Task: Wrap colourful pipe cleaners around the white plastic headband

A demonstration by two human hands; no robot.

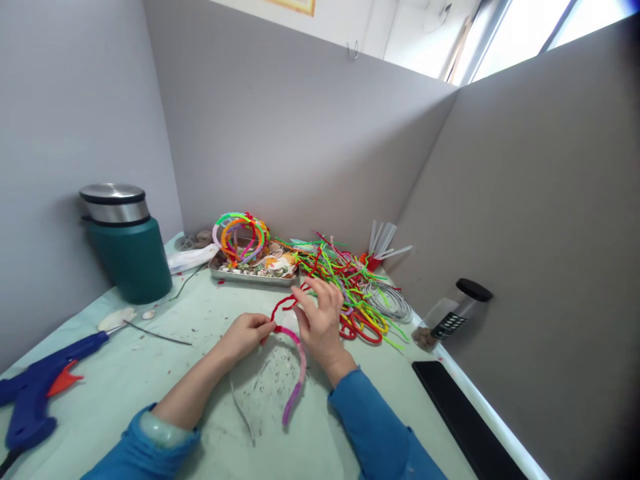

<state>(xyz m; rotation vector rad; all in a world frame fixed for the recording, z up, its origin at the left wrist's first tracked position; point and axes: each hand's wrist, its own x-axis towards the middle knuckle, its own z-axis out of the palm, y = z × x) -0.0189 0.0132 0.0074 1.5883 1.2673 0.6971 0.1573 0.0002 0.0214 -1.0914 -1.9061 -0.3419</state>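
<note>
Blue glue gun [55, 387], lower left. Pipe-cleaner-wrapped arc [303, 357], pink to purple, lower centre; red part pinched by left hand [250, 335]. Right hand [323, 327] alongside, fingers curved, grip indeterminable. Green flask [130, 260], left. Heaped pipe cleaners [350, 270], right of centre. Metal tray [250, 276], centre.

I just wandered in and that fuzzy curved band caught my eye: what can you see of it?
The fuzzy curved band looks wrapped in pipe cleaner: purple at its lower free end, then pale pink, bright pink, and red at the top. It arches over the pale green table, its red end pinched by the left hand. A red strand curves up from that pinch. Whether the right hand touches it is unclear.
</note>
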